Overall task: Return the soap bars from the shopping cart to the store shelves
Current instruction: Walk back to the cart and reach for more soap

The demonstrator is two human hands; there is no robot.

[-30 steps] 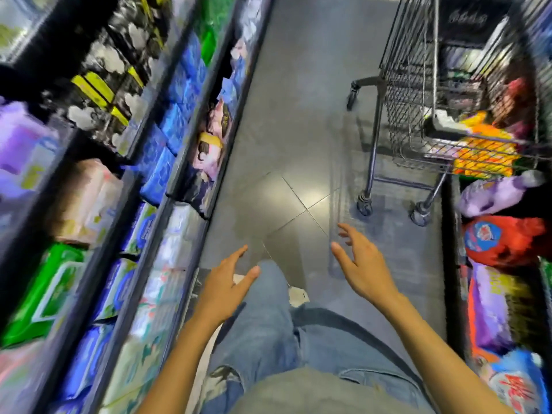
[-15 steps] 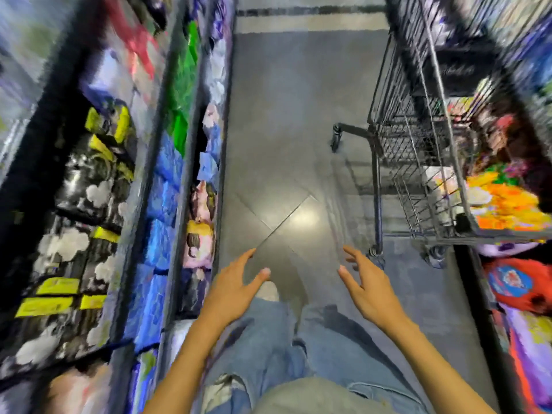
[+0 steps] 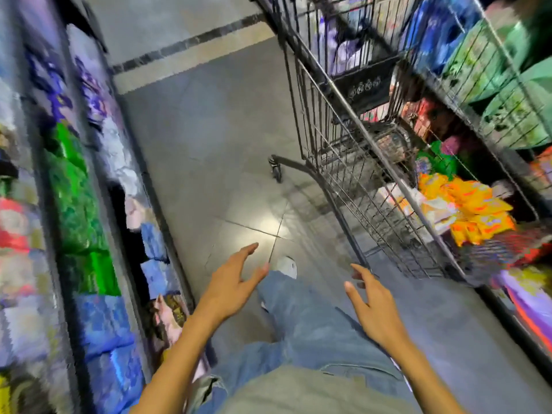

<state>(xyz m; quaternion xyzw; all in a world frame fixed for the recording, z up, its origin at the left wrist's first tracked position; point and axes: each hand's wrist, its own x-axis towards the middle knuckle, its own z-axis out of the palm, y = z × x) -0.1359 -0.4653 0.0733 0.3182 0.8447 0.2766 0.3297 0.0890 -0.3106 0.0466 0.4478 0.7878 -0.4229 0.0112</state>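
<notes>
A dark wire shopping cart stands in the aisle at the upper right, holding orange-yellow packets and whitish packs that may be soap; blur hides the labels. My left hand hangs over my jeans at the lower middle, fingers spread, holding nothing. My right hand is to its right, just below the cart's near corner, also spread and holding nothing. Neither hand touches the cart.
Store shelves run down the left with green, blue and purple packs. More shelves with green and blue bags lie behind the cart on the right. Grey tiled floor runs between them, with a dark stripe far ahead.
The view has swung up and to the right, and the cart looms closer and larger. Both hands have stayed spread and bare in front of my legs.
</notes>
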